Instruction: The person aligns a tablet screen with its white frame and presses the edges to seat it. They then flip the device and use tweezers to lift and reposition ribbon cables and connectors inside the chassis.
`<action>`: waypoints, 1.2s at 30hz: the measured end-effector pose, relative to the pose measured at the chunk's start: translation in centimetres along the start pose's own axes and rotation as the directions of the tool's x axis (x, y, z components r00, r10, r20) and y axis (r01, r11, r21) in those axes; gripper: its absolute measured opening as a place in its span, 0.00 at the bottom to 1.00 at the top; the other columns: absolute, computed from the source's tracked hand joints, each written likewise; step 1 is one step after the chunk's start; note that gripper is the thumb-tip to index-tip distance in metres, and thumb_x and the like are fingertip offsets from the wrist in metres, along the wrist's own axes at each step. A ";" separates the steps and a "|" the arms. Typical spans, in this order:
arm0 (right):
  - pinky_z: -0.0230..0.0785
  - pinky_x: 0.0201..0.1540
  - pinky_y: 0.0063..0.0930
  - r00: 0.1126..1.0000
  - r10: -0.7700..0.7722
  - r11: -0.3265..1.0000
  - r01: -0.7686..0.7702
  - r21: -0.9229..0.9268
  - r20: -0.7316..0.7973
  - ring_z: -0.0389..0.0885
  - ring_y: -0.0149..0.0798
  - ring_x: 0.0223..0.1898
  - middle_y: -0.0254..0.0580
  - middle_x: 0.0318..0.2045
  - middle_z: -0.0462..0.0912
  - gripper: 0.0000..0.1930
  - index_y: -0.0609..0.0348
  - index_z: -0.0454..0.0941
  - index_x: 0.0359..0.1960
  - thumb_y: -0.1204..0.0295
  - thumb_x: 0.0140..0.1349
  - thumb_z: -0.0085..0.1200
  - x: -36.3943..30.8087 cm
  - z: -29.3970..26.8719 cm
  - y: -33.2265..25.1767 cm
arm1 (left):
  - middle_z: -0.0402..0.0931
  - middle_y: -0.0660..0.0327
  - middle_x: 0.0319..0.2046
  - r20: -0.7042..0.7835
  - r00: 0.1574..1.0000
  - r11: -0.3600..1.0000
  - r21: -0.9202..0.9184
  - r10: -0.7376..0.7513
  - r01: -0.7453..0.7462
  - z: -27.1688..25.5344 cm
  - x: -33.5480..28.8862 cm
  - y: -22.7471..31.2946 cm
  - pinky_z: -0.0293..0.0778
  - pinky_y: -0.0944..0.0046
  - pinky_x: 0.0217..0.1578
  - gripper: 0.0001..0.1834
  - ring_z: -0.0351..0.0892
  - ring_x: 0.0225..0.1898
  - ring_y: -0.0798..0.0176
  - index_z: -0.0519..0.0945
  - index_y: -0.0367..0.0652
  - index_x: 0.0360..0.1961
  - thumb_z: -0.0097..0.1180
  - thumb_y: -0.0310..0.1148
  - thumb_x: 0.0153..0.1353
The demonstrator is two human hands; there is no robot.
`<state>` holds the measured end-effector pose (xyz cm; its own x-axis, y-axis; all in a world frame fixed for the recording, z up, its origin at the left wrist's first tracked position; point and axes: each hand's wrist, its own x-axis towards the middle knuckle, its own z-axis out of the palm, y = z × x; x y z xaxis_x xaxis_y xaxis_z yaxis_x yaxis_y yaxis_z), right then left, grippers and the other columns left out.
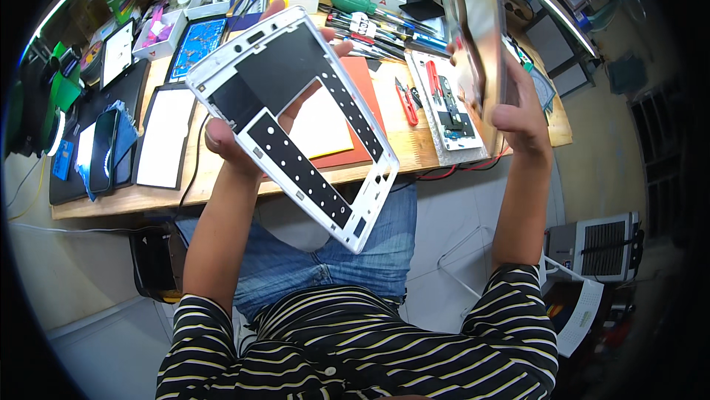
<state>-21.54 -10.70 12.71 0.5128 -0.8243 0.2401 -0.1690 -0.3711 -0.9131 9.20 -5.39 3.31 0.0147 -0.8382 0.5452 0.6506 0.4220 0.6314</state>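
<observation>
The left hand point(235, 154) pinches a white-and-black, plastic-looking rectangular frame point(277, 74), likely light, bendy, best held edgewise; the right hand point(526, 117) grips a glossy, probably fragile panel point(470, 19).

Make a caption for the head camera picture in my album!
At a busy wooden workbench, the left hand holds a white frame while the right hand holds a blurry, shiny panel.

glossy panel point(479, 22): blurred, top cropped | orange mat point(366, 91): part-hidden behind white frame point(285, 59)
</observation>
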 end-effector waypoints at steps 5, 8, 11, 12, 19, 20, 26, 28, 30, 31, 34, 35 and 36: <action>0.65 0.72 0.36 0.989 0.127 0.968 -0.140 0.209 0.076 0.76 0.45 0.68 0.53 0.67 0.77 0.65 0.73 0.65 0.73 0.36 0.40 0.75 -1.1 0.3 1.1 | 0.67 0.37 0.70 0.160 0.987 0.998 -0.057 -0.026 0.035 1.1 1.2 0.7 0.70 0.46 0.71 0.91 0.70 0.73 0.45 0.42 0.34 0.82 0.80 0.76 0.28; 0.66 0.72 0.39 0.972 0.150 0.940 -0.196 0.279 0.178 0.78 0.47 0.66 0.57 0.67 0.76 0.65 0.75 0.66 0.72 0.36 0.40 0.75 -1.5 0.9 1.3 | 0.69 0.41 0.69 0.178 0.983 0.996 -0.056 -0.054 0.065 2.7 1.7 1.4 0.74 0.48 0.69 0.92 0.71 0.71 0.48 0.42 0.34 0.82 0.83 0.74 0.25; 0.67 0.71 0.40 0.950 0.201 0.925 -0.265 0.273 0.240 0.79 0.50 0.65 0.62 0.65 0.77 0.65 0.76 0.65 0.72 0.36 0.40 0.75 -1.4 1.5 0.9 | 0.70 0.44 0.68 0.181 0.980 0.991 -0.090 -0.081 0.098 4.0 1.4 1.9 0.76 0.49 0.68 0.93 0.73 0.70 0.50 0.43 0.34 0.81 0.84 0.73 0.22; 0.67 0.71 0.40 0.945 0.217 0.929 -0.277 0.245 0.245 0.79 0.51 0.65 0.63 0.64 0.77 0.65 0.76 0.65 0.72 0.36 0.40 0.75 -1.2 1.7 0.7 | 0.70 0.45 0.67 0.170 0.980 0.987 -0.100 -0.106 0.124 4.1 1.4 2.0 0.75 0.51 0.67 0.94 0.74 0.69 0.51 0.44 0.33 0.81 0.84 0.74 0.19; 0.73 0.65 0.35 0.934 0.201 0.934 -0.274 0.231 0.295 0.82 0.46 0.60 0.57 0.61 0.79 0.67 0.76 0.64 0.72 0.32 0.40 0.74 -0.8 1.9 1.1 | 0.72 0.42 0.67 0.303 0.953 0.998 0.054 0.020 -0.037 3.3 1.3 0.5 0.73 0.52 0.69 0.89 0.75 0.69 0.48 0.52 0.33 0.79 0.82 0.75 0.21; 0.75 0.63 0.34 0.944 0.184 0.939 -0.251 0.234 0.276 0.82 0.45 0.60 0.56 0.60 0.79 0.67 0.76 0.64 0.72 0.32 0.41 0.74 -1.0 1.8 1.3 | 0.72 0.43 0.67 0.300 0.954 0.998 0.064 0.008 -0.029 3.1 1.2 0.4 0.72 0.52 0.69 0.89 0.74 0.68 0.49 0.52 0.33 0.79 0.82 0.74 0.21; 0.79 0.53 0.30 0.946 0.204 0.868 -0.294 0.401 0.253 0.83 0.37 0.53 0.50 0.57 0.79 0.65 0.76 0.63 0.71 0.35 0.43 0.76 -1.6 1.5 2.5 | 0.72 0.47 0.64 0.286 0.958 0.996 0.094 -0.036 0.009 2.4 1.2 0.0 0.70 0.56 0.67 0.88 0.74 0.66 0.54 0.51 0.31 0.79 0.86 0.70 0.22; 0.79 0.53 0.30 0.952 0.222 0.889 -0.287 0.356 0.211 0.82 0.36 0.51 0.48 0.54 0.80 0.65 0.76 0.64 0.71 0.34 0.42 0.76 -1.5 1.5 2.8 | 0.72 0.48 0.64 0.280 0.959 0.996 0.087 -0.038 0.014 2.5 1.3 -0.1 0.69 0.56 0.68 0.88 0.74 0.66 0.55 0.51 0.31 0.79 0.86 0.69 0.23; 0.79 0.53 0.30 0.956 0.205 0.895 -0.270 0.355 0.211 0.83 0.36 0.51 0.46 0.52 0.81 0.66 0.76 0.64 0.71 0.34 0.40 0.76 -1.4 1.7 3.2 | 0.72 0.48 0.64 0.282 0.959 0.999 0.048 -0.037 0.024 2.6 1.2 -0.1 0.68 0.56 0.69 0.88 0.74 0.67 0.55 0.50 0.31 0.79 0.86 0.69 0.23; 0.79 0.54 0.31 0.961 0.196 0.904 -0.254 0.343 0.195 0.83 0.37 0.52 0.47 0.52 0.81 0.66 0.76 0.64 0.71 0.34 0.40 0.76 -1.4 1.7 3.4 | 0.72 0.48 0.64 0.259 0.964 0.998 0.045 -0.056 0.046 2.7 1.2 -0.1 0.68 0.56 0.69 0.88 0.74 0.67 0.55 0.50 0.31 0.79 0.87 0.68 0.23; 0.78 0.58 0.33 0.959 0.201 0.897 -0.262 0.357 0.200 0.83 0.40 0.55 0.51 0.55 0.81 0.67 0.75 0.64 0.72 0.33 0.41 0.76 -1.4 1.7 3.6 | 0.73 0.49 0.63 0.190 0.979 0.997 0.051 -0.073 0.064 2.9 0.6 -0.1 0.67 0.55 0.70 0.88 0.74 0.67 0.55 0.51 0.32 0.80 0.87 0.68 0.23; 0.77 0.60 0.34 0.955 0.210 0.894 -0.274 0.356 0.208 0.83 0.42 0.57 0.53 0.57 0.80 0.67 0.75 0.63 0.72 0.33 0.41 0.75 -1.5 1.7 3.6 | 0.73 0.49 0.63 0.184 0.981 0.996 0.077 -0.062 0.049 2.9 0.5 -0.2 0.67 0.55 0.70 0.87 0.74 0.67 0.55 0.51 0.33 0.80 0.87 0.67 0.23; 0.76 0.63 0.36 0.947 0.228 0.887 -0.298 0.353 0.227 0.83 0.44 0.59 0.56 0.59 0.80 0.67 0.75 0.63 0.73 0.33 0.41 0.75 -1.4 1.6 3.4 | 0.73 0.49 0.63 0.213 0.976 0.990 0.141 -0.052 0.022 2.8 0.6 -0.2 0.67 0.55 0.69 0.87 0.74 0.66 0.55 0.52 0.34 0.80 0.87 0.67 0.23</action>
<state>-21.50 -10.13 8.76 0.6380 -0.7680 -0.0558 -0.0056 0.0679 -0.9977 6.97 -4.97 5.07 -0.1811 -0.7662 0.6166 0.5369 0.4483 0.7147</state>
